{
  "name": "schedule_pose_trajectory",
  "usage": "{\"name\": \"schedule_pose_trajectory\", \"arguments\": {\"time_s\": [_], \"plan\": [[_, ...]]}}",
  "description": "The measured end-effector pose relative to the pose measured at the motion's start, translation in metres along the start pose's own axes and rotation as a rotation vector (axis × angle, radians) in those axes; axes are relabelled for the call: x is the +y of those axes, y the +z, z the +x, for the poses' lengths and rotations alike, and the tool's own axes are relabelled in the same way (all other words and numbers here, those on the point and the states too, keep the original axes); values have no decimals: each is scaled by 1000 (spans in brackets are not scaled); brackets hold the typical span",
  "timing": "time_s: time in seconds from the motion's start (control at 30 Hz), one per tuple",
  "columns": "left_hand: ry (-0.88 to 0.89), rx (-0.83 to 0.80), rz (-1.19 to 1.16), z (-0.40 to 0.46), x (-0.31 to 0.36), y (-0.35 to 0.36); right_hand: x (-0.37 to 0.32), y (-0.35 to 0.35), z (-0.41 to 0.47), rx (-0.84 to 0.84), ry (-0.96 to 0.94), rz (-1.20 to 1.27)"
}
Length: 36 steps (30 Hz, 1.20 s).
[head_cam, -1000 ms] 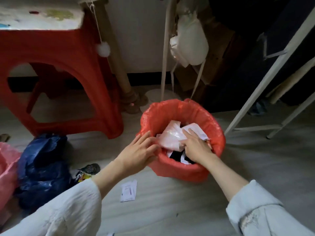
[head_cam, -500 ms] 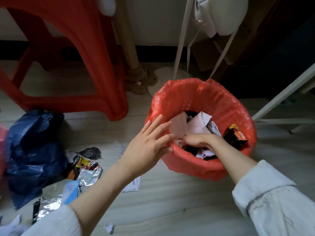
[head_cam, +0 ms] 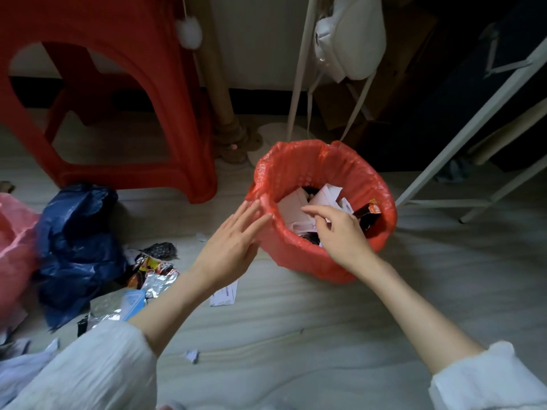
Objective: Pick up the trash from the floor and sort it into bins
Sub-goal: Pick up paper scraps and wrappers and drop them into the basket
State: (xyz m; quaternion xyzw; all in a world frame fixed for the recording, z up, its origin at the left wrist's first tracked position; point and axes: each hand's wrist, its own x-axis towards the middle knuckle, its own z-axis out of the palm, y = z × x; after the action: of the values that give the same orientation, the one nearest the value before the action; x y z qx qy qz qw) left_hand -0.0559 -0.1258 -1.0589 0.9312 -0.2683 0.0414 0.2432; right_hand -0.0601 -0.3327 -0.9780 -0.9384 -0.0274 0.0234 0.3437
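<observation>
Right hand: my right hand point(head_cam: 340, 232) has come up out of the bin — half a second ago its fingers were down among the paper, now they hang loosely curled over the opening and hold nothing.
Left hand: my left hand point(head_cam: 233, 244) stays flat, fingers straight and spread, the tips at the near-left edge of the red liner; I cannot tell whether they still press it.
Bin: the red-lined bin point(head_cam: 299, 170) stands on the floor, with white paper scraps point(head_cam: 296, 207) and a dark snack wrapper point(head_cam: 367, 213) leaning against its right wall.
What that means: the last piece looks delivered, so both hands are free for the next pickup.
Left on the floor: foil wrappers point(head_cam: 157, 276) beside the blue bag point(head_cam: 77, 244), a small receipt point(head_cam: 225, 295) partly under my left wrist, a crumpled scrap point(head_cam: 191, 355) nearer me.
Other bins: a pink bag point(head_cam: 14, 241) shows at the left edge — probably another sorting place.
Progress: I judge the sorting well short of done.
</observation>
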Motion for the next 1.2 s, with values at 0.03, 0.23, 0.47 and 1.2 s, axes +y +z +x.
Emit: {"name": "schedule_pose_trajectory", "arguments": {"time_s": [0.03, 0.23, 0.47, 1.2], "plan": [[-42, 23, -22, -9, -2, 0, -1, 7, -11, 39, -19, 36], [-421, -336, -103, -90, -30, 29, 25, 83, -66, -93, -24, 100], [-661, -559, -151, -175, -51, 80, 59, 188, -71, -442, 52, -171], [-527, -308, -123, -216, -92, 97, 43, 285, -16, -469, -136, -495]]}}
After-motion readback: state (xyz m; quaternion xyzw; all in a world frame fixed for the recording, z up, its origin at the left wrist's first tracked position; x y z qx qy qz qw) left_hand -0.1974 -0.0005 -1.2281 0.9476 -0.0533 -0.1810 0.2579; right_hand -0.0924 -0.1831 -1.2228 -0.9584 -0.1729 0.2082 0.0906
